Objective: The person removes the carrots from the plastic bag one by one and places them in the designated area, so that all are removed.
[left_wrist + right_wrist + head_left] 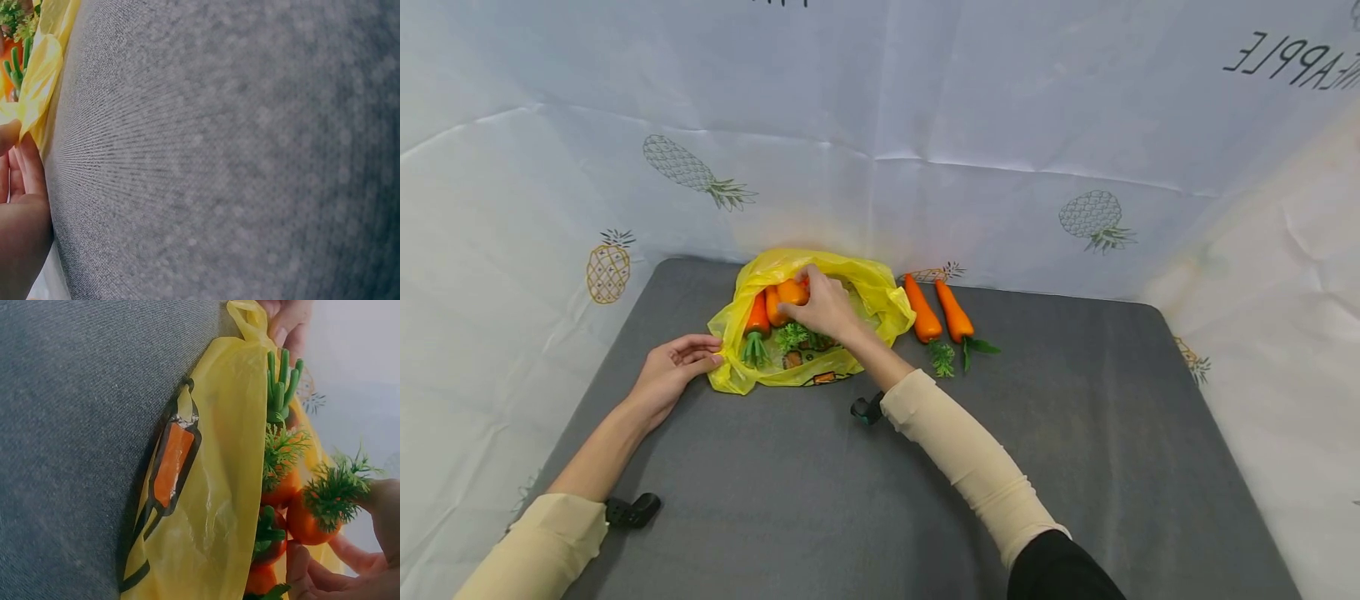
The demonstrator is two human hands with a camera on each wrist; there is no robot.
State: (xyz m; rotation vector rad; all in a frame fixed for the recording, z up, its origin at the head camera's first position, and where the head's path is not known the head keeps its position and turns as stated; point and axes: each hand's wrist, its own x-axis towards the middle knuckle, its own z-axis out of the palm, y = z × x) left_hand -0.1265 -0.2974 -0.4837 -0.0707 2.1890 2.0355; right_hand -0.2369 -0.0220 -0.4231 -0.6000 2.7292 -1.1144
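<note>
A yellow plastic bag (880, 292) lies with its mouth spread at the back left of the grey table. My left hand (673, 371) pinches its left edge between thumb and fingers; the left wrist view shows the bunched plastic (39, 81) at the fingertips. Inside the mouth, my right hand (827, 310) grips an orange carrot (309, 519) with a feathery green top. Beside it in the bag lie a carrot (758, 315) with a stubby green stem and a red vegetable (273, 540) with a green stalk. The bag's front wall hides part of the contents.
Two more carrots, one (922, 308) with feathery leaves and one (953, 310) with flat leaves, lie right of the bag. A white pineapple-print cloth (970, 208) hangs behind the grey table (1037, 433). Black devices (634, 510) sit at both wrists.
</note>
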